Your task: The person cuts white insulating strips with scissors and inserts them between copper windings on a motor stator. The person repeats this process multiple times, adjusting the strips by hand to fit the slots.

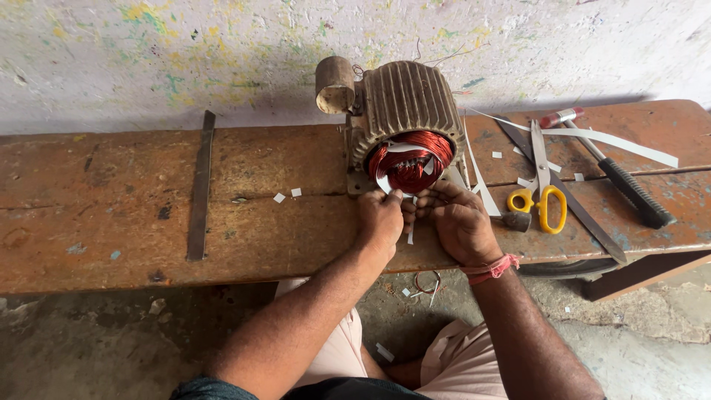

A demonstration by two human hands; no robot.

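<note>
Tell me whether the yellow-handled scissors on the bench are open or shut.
Shut: the yellow-handled scissors lie flat on the rusty brown bench, blades together as one strip, handle loops side by side.

A ribbed, grimy grey electric motor housing [406, 104] lies on its side at the far middle of the rusty counter [133, 215], its open round end facing near. Inside the opening sit bundles of shiny red copper winding wire [415, 159], with strips of white insulating paper [400, 147] tucked between and around them. A thin white paper strip [411, 231] hangs down from the lower edge of the opening, just at the counter's near side.
</note>
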